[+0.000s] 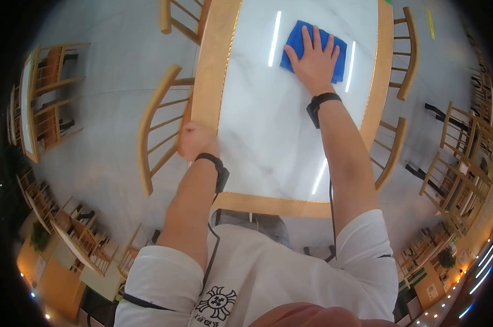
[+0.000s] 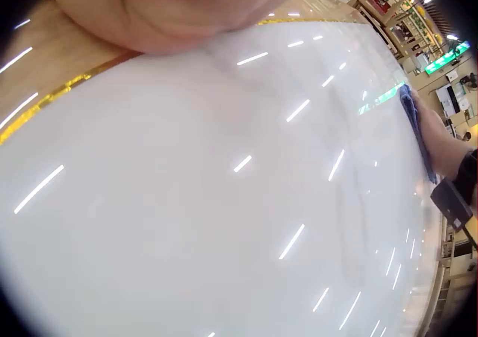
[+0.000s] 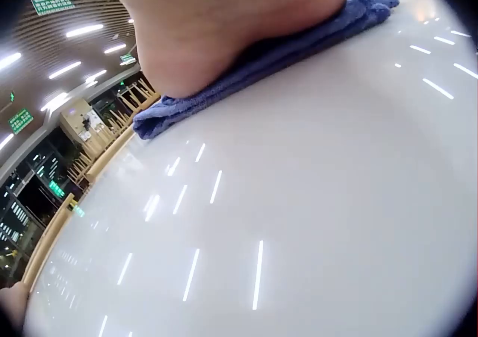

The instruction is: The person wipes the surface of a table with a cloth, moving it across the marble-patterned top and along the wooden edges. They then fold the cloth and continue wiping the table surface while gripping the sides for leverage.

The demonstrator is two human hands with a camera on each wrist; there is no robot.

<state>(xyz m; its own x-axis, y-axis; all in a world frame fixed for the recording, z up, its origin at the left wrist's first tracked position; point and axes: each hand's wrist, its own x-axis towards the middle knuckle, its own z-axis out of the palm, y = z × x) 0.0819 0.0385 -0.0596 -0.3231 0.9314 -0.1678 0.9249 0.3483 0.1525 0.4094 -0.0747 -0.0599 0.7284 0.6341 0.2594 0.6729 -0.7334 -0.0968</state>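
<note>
A blue cloth [image 1: 293, 50] lies folded on the white marbled tabletop [image 1: 268, 109], toward its far right part. My right hand [image 1: 315, 62] presses flat on the cloth with the fingers spread. In the right wrist view, the heel of that hand sits over the layered blue cloth [image 3: 179, 113]. My left hand [image 1: 198, 140] is at the table's left wooden edge [image 1: 207, 98], its fingers curled over the rim and their tips hidden. The left wrist view has the underside of this hand [image 2: 187, 12] against the wood and gold strip.
Wooden chairs stand along both sides, including a near left chair [image 1: 145, 133] and a right chair [image 1: 415, 52]. A gold strip [image 1: 227, 71] runs between the marbled top and its wooden border. More tables and chairs are farther off. Ceiling lights reflect on the glossy top.
</note>
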